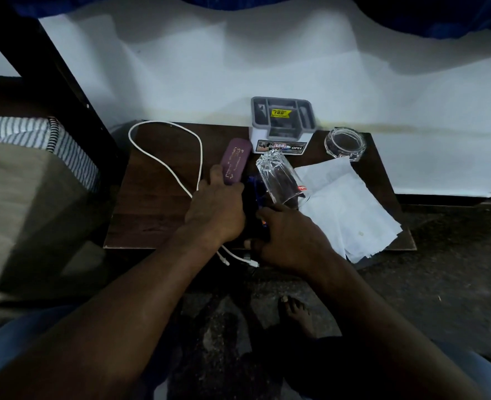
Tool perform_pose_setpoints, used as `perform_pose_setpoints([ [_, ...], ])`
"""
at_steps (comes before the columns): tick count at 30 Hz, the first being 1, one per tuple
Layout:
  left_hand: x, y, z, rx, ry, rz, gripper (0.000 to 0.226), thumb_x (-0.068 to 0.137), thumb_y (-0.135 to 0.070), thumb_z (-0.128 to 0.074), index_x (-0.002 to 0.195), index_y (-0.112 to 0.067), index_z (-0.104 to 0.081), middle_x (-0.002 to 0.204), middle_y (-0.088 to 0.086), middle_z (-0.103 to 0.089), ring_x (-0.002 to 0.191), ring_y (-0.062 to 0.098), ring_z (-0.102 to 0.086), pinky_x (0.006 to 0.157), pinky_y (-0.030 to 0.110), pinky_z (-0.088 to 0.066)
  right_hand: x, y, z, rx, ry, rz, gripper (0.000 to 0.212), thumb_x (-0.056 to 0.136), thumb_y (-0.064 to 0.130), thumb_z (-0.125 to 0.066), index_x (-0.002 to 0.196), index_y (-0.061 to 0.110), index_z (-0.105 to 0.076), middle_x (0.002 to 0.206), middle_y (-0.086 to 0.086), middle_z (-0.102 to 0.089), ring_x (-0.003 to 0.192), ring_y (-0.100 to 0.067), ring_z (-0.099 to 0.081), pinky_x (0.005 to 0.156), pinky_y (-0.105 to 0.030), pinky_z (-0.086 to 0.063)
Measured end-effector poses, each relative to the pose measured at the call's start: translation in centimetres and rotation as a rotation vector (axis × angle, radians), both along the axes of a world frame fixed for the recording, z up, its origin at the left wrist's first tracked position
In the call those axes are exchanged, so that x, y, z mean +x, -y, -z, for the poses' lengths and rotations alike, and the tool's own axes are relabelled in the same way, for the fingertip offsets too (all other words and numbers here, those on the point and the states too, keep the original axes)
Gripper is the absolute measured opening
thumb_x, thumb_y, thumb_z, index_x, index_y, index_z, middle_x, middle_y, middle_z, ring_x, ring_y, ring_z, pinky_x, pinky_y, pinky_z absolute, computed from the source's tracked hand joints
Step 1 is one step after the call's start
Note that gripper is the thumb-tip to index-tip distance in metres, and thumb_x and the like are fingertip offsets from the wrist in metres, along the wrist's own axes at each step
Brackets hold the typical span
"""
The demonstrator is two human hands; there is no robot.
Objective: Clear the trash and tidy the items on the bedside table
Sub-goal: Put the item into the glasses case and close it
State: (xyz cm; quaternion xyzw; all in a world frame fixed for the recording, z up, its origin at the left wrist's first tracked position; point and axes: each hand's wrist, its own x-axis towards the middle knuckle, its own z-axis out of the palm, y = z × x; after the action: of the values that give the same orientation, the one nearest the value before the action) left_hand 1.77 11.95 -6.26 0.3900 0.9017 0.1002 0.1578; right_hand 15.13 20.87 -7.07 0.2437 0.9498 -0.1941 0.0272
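Looked to be mid-sort at the middle of the bedside table (151, 215), trash not yet cleared. Had the left hand (215, 209) curled round the near end of the purple case (235, 160), thumb along its left side, the case lying flat and pointing toward the back edge, just short of the grey organiser (283, 119) standing at the middle of that edge. Had the right hand (290, 241) at the front edge, fingers bent over a dark blue item (251, 192), thumb at its near end; read it as a pinch, though too dim to name the item. Noted a glass tumbler (278, 177) tipped over just right of the case, mouth toward the front-right corner and overlapping the edge of the white paper sheets (345, 206). Saw those sheets spread across the front-right corner and overhanging the front edge. Placed a glass ashtray (345, 142) at the back-right corner and a white cable (166, 160) looping over the left half, its ends dangling off the front edge below the left wrist. Judged the next move to call for lifting case and dark item clear without nudging the tumbler, likely to roll, then righting the glass, gathering the paper as trash and coiling the cable.
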Motion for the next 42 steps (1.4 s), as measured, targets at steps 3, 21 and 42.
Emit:
perform_pose_setpoints([
  [3, -0.1, 0.4, 0.0, 0.042, -0.005, -0.02, 0.046, 0.087, -0.026, -0.07, 0.132, -0.031, -0.061, 0.151, 0.013, -0.025, 0.121, 0.044, -0.047, 0.107, 0.047, -0.045, 0.1, 0.1, 0.0, 0.001, -0.013, 0.0, 0.053, 0.081, 0.054, -0.071, 0.126, 0.028, -0.062, 0.13, 0.001, -0.062, 0.111, -0.03, -0.066, 0.079, -0.037, -0.049],
  [21, -3.3, 2.2, -0.7, 0.574, 0.078, -0.188, 0.01, 0.095, -0.028, -0.067, 0.098, -0.024, -0.058, 0.097, 0.004, -0.063, 0.09, 0.024, -0.059, 0.076, 0.032, -0.043, -2.1, 0.3, -1.9, -0.054, -0.291, 0.267, 0.027, 0.082, 0.052, -0.075, 0.101, 0.033, -0.072, 0.096, 0.012, -0.076, 0.09, -0.013, -0.069, 0.074, -0.027, -0.049],
  [42, -3.2, 3.1, -3.6, 1.131, 0.694, -0.277, 0.026, 0.078, -0.014, -0.068, 0.099, -0.023, -0.056, 0.11, 0.016, -0.066, 0.098, 0.017, -0.059, 0.092, 0.04, -0.049, -4.4, 0.1, -5.1, -1.266, -0.742, 0.587, 0.032, 0.095, 0.021, -0.074, 0.121, 0.023, -0.057, 0.117, -0.015, -0.076, 0.084, -0.03, -0.078, 0.068, -0.028, -0.061],
])
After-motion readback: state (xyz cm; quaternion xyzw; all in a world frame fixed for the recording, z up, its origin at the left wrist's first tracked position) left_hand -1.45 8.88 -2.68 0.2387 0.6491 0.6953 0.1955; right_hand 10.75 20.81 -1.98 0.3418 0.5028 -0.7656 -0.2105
